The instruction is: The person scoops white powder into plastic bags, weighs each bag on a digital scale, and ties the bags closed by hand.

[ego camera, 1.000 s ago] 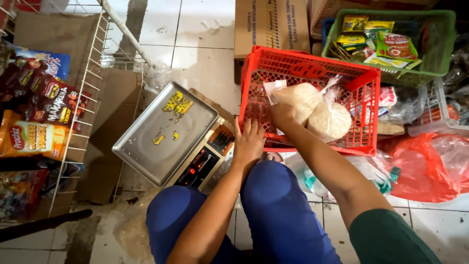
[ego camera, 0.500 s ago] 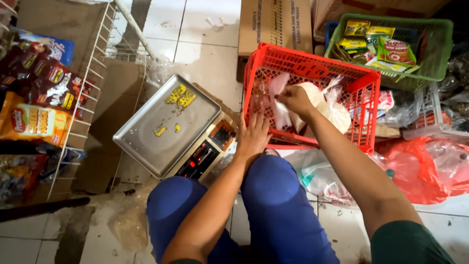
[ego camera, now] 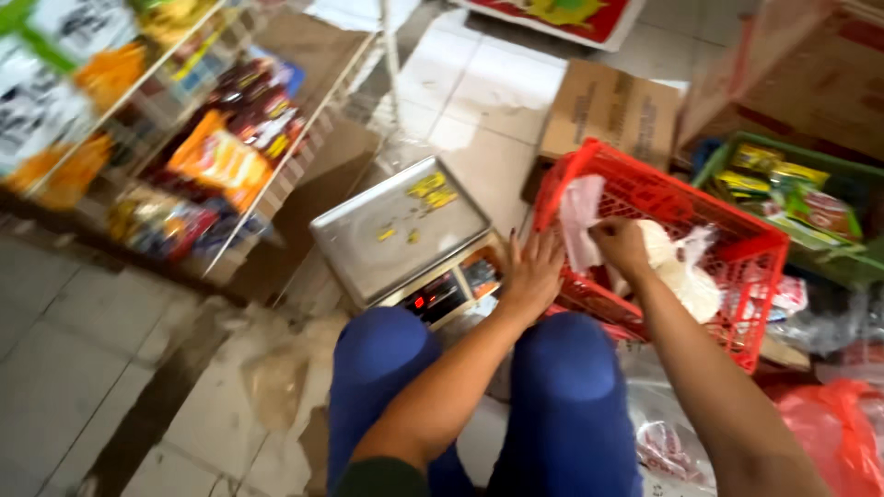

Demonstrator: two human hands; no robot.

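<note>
Tiled floor, snack racks to the left. Left hand (ego camera: 529, 276) lies flat, fingers spread, beside the scale (ego camera: 401, 230). Right hand (ego camera: 622, 247) pinches a clear plastic bag (ego camera: 580, 216) inside the red basket (ego camera: 737, 313); best to lift it slowly, clear of the rim.

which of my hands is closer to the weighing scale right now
Left. The left hand rests fingers spread just beside the scale, near its display edge. The right hand is farther off, inside the red basket, gripping a clear plastic bag.
</note>
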